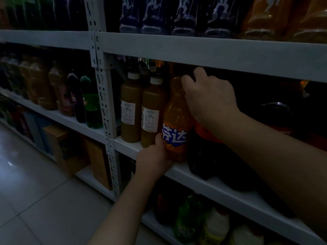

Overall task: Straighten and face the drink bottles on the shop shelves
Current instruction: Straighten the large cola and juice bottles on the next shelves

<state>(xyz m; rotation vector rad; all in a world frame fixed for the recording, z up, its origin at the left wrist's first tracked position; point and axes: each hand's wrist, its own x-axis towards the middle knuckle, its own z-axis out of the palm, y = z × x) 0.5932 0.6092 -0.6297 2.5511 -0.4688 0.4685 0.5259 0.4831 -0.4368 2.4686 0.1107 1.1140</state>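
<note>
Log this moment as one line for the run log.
step: facing orange soda bottle | left hand: grips its base | right hand: grips its upper part | place: middle shelf, beside white-capped juice bottles

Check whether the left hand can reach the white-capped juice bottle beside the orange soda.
Probably yes: the left hand holds the orange soda at its base, right beside that juice bottle, with nothing between them, once it lets go.

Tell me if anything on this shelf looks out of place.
The two white-capped juice bottles left of the orange soda bottle show small-print white labels, likely their backs, so they look unfaced. The soda, gripped by left hand and right hand, shows its logo. No spills visible.
</note>
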